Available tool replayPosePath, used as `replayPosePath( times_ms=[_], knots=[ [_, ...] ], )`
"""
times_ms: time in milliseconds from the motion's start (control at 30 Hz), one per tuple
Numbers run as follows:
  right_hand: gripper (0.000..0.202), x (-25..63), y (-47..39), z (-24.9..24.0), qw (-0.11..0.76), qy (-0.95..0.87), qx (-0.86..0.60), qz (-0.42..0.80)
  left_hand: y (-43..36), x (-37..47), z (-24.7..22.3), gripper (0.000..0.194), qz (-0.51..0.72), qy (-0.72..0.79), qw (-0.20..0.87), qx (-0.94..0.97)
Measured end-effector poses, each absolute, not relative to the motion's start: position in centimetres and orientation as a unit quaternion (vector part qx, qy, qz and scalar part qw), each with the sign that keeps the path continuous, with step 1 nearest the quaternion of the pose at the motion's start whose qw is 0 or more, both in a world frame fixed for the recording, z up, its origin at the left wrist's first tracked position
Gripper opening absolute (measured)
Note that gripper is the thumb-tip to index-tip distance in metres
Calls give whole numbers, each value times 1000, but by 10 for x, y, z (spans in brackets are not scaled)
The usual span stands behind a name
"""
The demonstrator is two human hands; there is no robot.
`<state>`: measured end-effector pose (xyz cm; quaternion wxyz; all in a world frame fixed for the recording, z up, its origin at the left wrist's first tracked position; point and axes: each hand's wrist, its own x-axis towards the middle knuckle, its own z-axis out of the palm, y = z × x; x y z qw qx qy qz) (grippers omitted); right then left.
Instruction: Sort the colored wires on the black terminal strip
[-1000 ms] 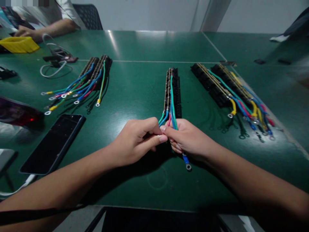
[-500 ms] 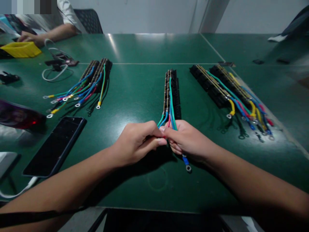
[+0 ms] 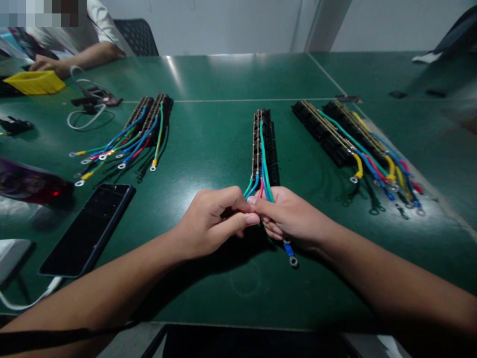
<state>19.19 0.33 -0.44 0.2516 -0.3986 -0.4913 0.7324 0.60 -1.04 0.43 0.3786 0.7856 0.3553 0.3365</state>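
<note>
A black socket strip [image 3: 265,144] with brass bars lies in the middle of the table, its near end toward me. Green, blue and red wires [image 3: 264,164] run from it into my hands. My left hand [image 3: 219,216] is closed in a pinch at the red wire, its fingertips meeting those of the other hand. Wrapped round the wires, my right hand [image 3: 286,214] has its thumb on top. Below its fingers hangs a blue-sleeved ring terminal [image 3: 290,251]. The wire ends between my fingertips are hidden.
Similar wired strips lie left [image 3: 149,119] and right [image 3: 335,132]. At left are a phone [image 3: 87,228] on a white cable, a bottle with dark red liquid [image 3: 32,184], a white charger [image 3: 15,256] and a yellow bin [image 3: 35,82]. Another person's arm [image 3: 85,54] rests at the far left.
Both hands keep nearly the same hold on the wires. My left fingers have shifted very slightly at the red wire; the whole view has moved a little.
</note>
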Motion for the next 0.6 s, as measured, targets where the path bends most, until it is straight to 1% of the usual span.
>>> replayPosePath(
  times_ms=[133, 267, 400, 600],
  knots=[
    [28, 190, 3, -4, 247, -524, -427, 694, -9, 7, 3, 16, 336, 362, 383, 781],
    [28, 189, 2, -3, 240, -554, -459, 652, -8, 9, 3, 21, 327, 381, 419, 756],
    [26, 189, 1, -2, 228, -556, -454, 658, -8, 9, 4, 23, 318, 382, 449, 743],
    [25, 189, 2, 2, 222, -547, -452, 669, -9, 10, 4, 21, 336, 371, 467, 728]
  ],
)
